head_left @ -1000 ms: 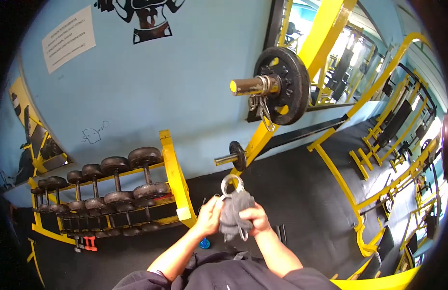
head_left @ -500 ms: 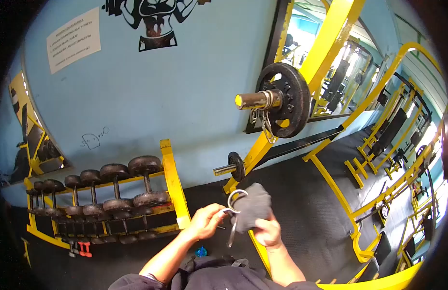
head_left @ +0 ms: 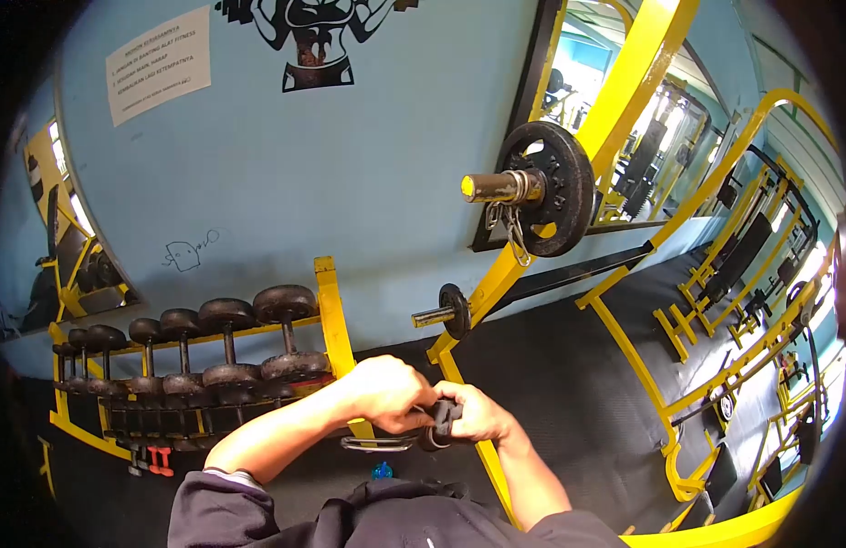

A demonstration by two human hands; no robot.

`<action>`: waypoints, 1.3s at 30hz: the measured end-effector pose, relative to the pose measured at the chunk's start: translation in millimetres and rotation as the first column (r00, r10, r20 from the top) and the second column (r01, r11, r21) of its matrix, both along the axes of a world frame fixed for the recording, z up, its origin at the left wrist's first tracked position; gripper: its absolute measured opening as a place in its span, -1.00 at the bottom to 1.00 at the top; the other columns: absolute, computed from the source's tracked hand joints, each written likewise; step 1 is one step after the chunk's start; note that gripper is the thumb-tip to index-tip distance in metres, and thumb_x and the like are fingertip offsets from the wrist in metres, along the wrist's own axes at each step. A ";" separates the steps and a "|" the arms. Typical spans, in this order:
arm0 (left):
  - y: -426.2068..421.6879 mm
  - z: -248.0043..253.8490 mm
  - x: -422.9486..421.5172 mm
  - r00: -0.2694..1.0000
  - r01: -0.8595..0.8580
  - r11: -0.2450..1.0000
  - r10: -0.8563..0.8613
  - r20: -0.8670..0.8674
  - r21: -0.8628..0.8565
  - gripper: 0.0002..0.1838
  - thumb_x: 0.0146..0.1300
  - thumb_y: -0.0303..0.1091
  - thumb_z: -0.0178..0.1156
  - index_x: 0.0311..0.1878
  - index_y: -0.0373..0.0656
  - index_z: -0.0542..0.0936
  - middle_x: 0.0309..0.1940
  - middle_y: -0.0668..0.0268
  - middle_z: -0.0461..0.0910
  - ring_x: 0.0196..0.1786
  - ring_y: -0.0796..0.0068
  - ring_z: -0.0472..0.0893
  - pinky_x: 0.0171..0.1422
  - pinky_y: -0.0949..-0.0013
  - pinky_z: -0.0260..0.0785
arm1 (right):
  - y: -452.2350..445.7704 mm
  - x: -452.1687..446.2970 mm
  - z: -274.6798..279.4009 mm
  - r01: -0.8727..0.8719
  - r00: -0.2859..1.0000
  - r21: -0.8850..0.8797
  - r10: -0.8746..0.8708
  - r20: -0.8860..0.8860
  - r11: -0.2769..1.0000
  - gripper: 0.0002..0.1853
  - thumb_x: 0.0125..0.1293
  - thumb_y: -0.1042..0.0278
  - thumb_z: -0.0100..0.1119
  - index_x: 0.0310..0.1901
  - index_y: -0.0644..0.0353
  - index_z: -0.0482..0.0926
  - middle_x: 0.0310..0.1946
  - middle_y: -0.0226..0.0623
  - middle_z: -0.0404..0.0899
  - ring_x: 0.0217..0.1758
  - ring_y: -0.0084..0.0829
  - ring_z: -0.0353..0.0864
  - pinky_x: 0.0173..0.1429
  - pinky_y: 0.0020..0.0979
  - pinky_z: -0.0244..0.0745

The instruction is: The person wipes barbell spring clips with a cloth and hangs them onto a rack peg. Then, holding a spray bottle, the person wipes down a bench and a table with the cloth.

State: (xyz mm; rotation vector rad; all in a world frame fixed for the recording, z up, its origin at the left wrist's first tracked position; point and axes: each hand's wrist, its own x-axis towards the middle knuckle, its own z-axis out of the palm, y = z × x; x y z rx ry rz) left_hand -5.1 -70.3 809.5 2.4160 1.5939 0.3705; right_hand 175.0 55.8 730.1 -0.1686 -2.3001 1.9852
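My two hands meet low in front of my body. My left hand point(head_left: 386, 395) is closed, its fingertips pressed to a dark grey cloth point(head_left: 446, 417) bunched between the hands. My right hand point(head_left: 478, 413) grips that cloth from the other side. Below my left hand juts the bent metal loop of a spring collar point(head_left: 377, 445); the rest of the collar is hidden behind the fingers and cloth.
A rack of dumbbells point(head_left: 290, 365) stands left along the blue wall. Ahead, a weight plate point(head_left: 562, 187) sits on a yellow frame's peg with hanging metal clips, and a smaller plate point(head_left: 455, 310) is lower. A blue object point(head_left: 382, 470) lies on the floor.
My hands have drawn together. The cloth, spread out in my right hand before, is now bunched between both hands, and the collar's rings have gone from sight. The view has shifted slightly.
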 end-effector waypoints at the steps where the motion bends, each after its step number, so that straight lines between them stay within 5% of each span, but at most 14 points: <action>1: -1.2 5.4 -6.7 0.997 -0.061 0.988 0.054 0.050 0.141 -0.55 -0.07 0.01 0.42 -0.21 -0.08 0.60 -0.38 0.23 0.61 -0.24 0.10 0.62 -0.19 0.12 0.45 | -6.5 4.1 -8.1 0.098 0.992 -0.098 -0.104 -0.064 0.990 -0.61 -0.04 0.40 0.31 -0.13 0.23 0.47 -0.27 -0.43 0.51 -0.24 -0.62 0.46 -0.17 -0.52 0.43; 4: -21.7 4.4 -27.6 0.901 -0.427 0.773 0.318 0.295 0.469 -0.10 -0.16 0.13 0.47 0.16 -0.29 0.39 0.12 -0.02 0.44 0.12 0.06 0.51 0.24 0.09 0.32 | -31.3 11.0 -35.4 0.241 0.843 -0.569 -0.460 -0.278 0.786 -0.57 0.00 0.65 0.17 -0.02 0.22 0.40 -0.21 -0.30 0.57 -0.21 -0.45 0.60 -0.09 -0.43 0.54; 6: -36.2 -26.5 -23.5 0.522 -0.736 0.677 0.559 0.644 0.009 -0.03 -0.11 0.14 0.45 0.28 -0.23 0.28 0.17 -0.03 0.39 0.17 0.10 0.49 0.28 0.09 0.32 | -42.1 16.0 -35.9 0.279 0.756 -0.689 -0.595 -0.272 0.669 -0.47 -0.10 0.73 0.14 0.01 0.22 0.38 -0.20 -0.26 0.58 -0.16 -0.37 0.61 0.01 -0.38 0.52; 7: -32.4 -42.4 -9.6 0.156 -0.510 0.804 0.437 0.886 -0.307 -0.09 0.02 0.09 0.39 0.34 -0.15 0.22 0.18 0.00 0.37 0.16 0.15 0.50 0.19 0.13 0.41 | -46.6 18.8 -29.2 0.241 0.761 -0.746 -0.598 -0.252 0.621 -0.41 -0.17 0.78 0.14 0.02 0.22 0.38 -0.16 -0.23 0.58 -0.11 -0.35 0.60 0.07 -0.34 0.49; 10: -17.1 -79.3 26.6 -0.431 -0.301 0.908 0.143 0.891 -0.292 -0.39 0.33 -0.24 0.17 0.36 -0.07 0.15 0.13 0.09 0.40 -0.07 0.29 0.62 -0.04 0.29 0.53 | -53.5 15.4 -47.2 0.347 0.780 -0.606 -0.579 -0.237 0.716 -0.41 -0.15 0.76 0.16 0.03 0.21 0.36 -0.15 -0.25 0.57 -0.10 -0.38 0.59 0.05 -0.36 0.50; 12: -11.1 -46.2 56.1 -0.514 -0.514 0.816 -0.049 0.856 -0.262 -0.53 0.37 -0.32 0.08 0.29 -0.06 0.21 -0.24 0.31 0.47 -0.29 0.50 0.58 -0.21 0.43 0.50 | -65.6 7.8 -46.7 0.510 0.755 -0.406 -0.620 -0.211 0.758 -0.47 -0.08 0.67 0.25 0.00 0.21 0.37 -0.20 -0.37 0.51 -0.12 -0.49 0.54 0.03 -0.40 0.48; 16: 6.9 -57.3 46.6 -0.153 -0.683 0.722 0.014 0.988 -0.116 -0.75 0.41 -0.30 0.05 0.09 -0.03 0.30 -0.52 0.53 0.25 -0.64 0.80 0.21 -0.60 0.65 0.11 | -70.4 8.2 -27.4 0.495 0.835 -0.081 -0.499 -0.231 0.865 -0.58 -0.07 0.59 0.18 -0.09 0.19 0.38 -0.23 -0.38 0.48 -0.12 -0.46 0.53 0.03 -0.41 0.46; 18: 1.7 -42.3 40.8 -0.404 -0.493 0.834 0.033 0.914 -0.247 -0.77 0.41 -0.28 0.06 0.05 -0.06 0.32 -0.53 0.56 0.22 -0.62 0.81 0.19 -0.59 0.66 0.07 | -68.1 10.4 -32.2 0.499 0.653 -0.482 -0.678 -0.337 0.720 -0.63 -0.05 0.59 0.07 -0.12 0.21 0.38 -0.21 -0.32 0.49 -0.09 -0.40 0.55 0.05 -0.39 0.46; 20: 4.1 -36.3 44.5 -0.350 -0.515 0.826 0.039 0.936 -0.227 -0.76 0.41 -0.30 0.08 0.06 -0.10 0.34 -0.50 0.58 0.20 -0.52 0.81 0.18 -0.47 0.67 0.06 | -61.7 8.9 -7.3 0.449 0.450 -0.732 -0.838 -0.310 0.512 -0.63 -0.04 0.62 -0.01 -0.10 0.25 0.38 -0.17 -0.27 0.51 -0.06 -0.35 0.55 0.08 -0.35 0.45; 22: 14.9 -40.3 54.3 0.130 -0.751 0.656 0.042 0.991 0.071 -0.74 0.39 -0.33 0.10 0.06 -0.17 0.36 -0.48 0.59 0.18 -0.45 0.79 0.15 -0.38 0.65 0.04 | -62.6 9.7 -6.6 0.662 0.499 -0.451 -0.801 -0.330 0.598 -0.62 0.01 0.64 0.00 -0.05 0.27 0.37 -0.09 -0.25 0.49 -0.04 -0.37 0.53 0.10 -0.34 0.44; 27: 15.8 -58.3 73.5 0.200 -0.671 0.740 0.224 0.954 -0.033 -0.79 0.35 -0.44 0.10 -0.02 -0.23 0.34 -0.40 0.48 0.32 -0.39 0.75 0.26 -0.31 0.63 0.16 | -60.9 -15.3 -49.9 0.873 0.481 -0.016 -0.864 -0.146 0.488 -0.50 -0.01 0.53 0.26 -0.07 0.28 0.21 -0.20 -0.19 0.38 -0.15 -0.43 0.43 -0.06 -0.37 0.40; 31: 4.5 -57.2 85.8 0.498 -0.654 0.732 0.225 0.837 0.193 -0.73 0.27 -0.46 0.19 -0.04 -0.26 0.36 -0.72 0.48 0.34 -0.67 0.71 0.28 -0.58 0.51 0.12 | -29.9 -26.7 -36.4 0.919 0.346 -0.113 -0.910 -0.229 0.378 -0.38 -0.02 0.44 0.38 0.02 0.34 0.21 -0.11 -0.04 0.38 -0.04 -0.30 0.41 0.03 -0.33 0.40; 35: 12.5 -66.6 81.4 0.468 -0.709 0.670 0.212 0.858 0.220 -0.74 0.24 -0.42 0.23 -0.08 -0.24 0.41 -0.72 0.44 0.32 -0.68 0.67 0.30 -0.57 0.50 0.18 | -49.0 -28.9 -77.6 0.869 0.474 -0.033 -0.850 -0.229 0.494 -0.42 0.11 0.14 0.38 0.00 0.38 0.36 -0.17 -0.15 0.55 -0.10 -0.36 0.55 -0.01 -0.32 0.46; 39: 3.7 -71.2 78.1 0.435 -0.707 0.699 0.315 0.844 0.104 -0.76 0.23 -0.39 0.25 -0.11 -0.21 0.44 -0.72 0.39 0.34 -0.68 0.63 0.35 -0.56 0.48 0.24 | -34.3 -28.5 -45.9 0.845 0.496 -0.201 -0.867 -0.049 0.495 -0.75 0.04 0.42 0.17 -0.22 0.33 0.53 -0.34 -0.21 0.62 -0.27 -0.41 0.59 -0.16 -0.37 0.50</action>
